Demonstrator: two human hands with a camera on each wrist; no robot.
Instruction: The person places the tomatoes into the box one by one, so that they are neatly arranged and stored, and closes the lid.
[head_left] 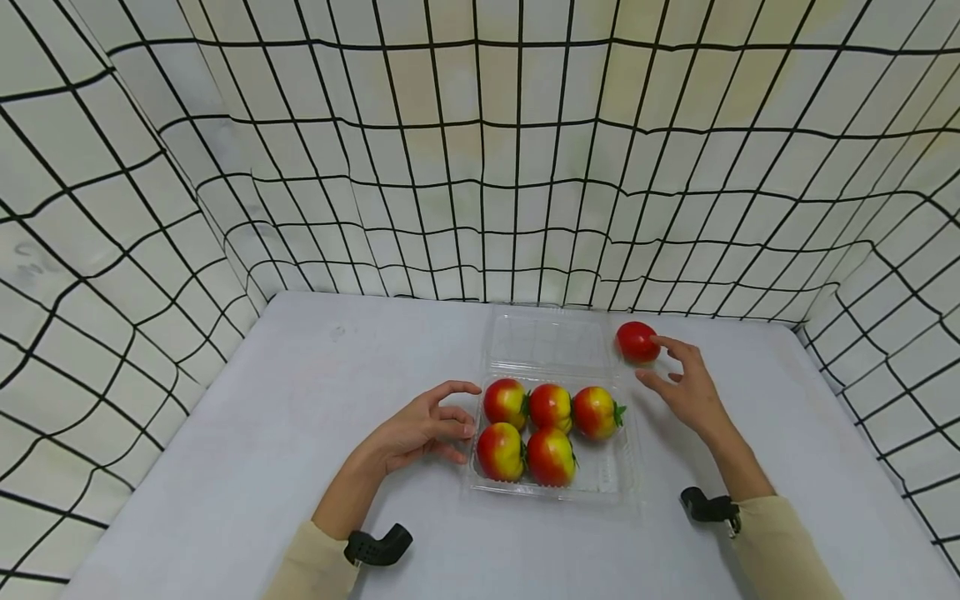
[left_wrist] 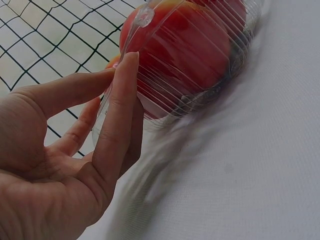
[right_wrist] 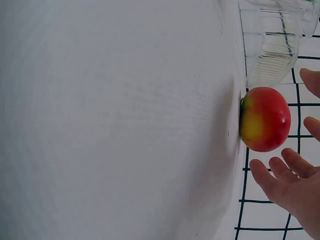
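Note:
A clear plastic clamshell box (head_left: 592,487) lies on the table with its lid (head_left: 551,333) folded back. Several shiny red-and-yellow fruits (head_left: 551,457) with green leafy tops sit in the box in two rows; the front right part of its bottom shows bare. My left hand (head_left: 423,425) is at the box's left side, and in the left wrist view its fingertips pinch the clear rim. Another such fruit (right_wrist: 265,120) rests on the table to the right of the lid. Beside it my right hand (head_left: 690,387) has its fingers spread, with a gap to the fruit in the right wrist view.
A white table (head_left: 300,400) bears everything. Black netting (head_left: 517,208) hangs before pale walls at the back and both sides. Each wrist wears a black device, one on the left (head_left: 378,546) and one on the right (head_left: 708,506).

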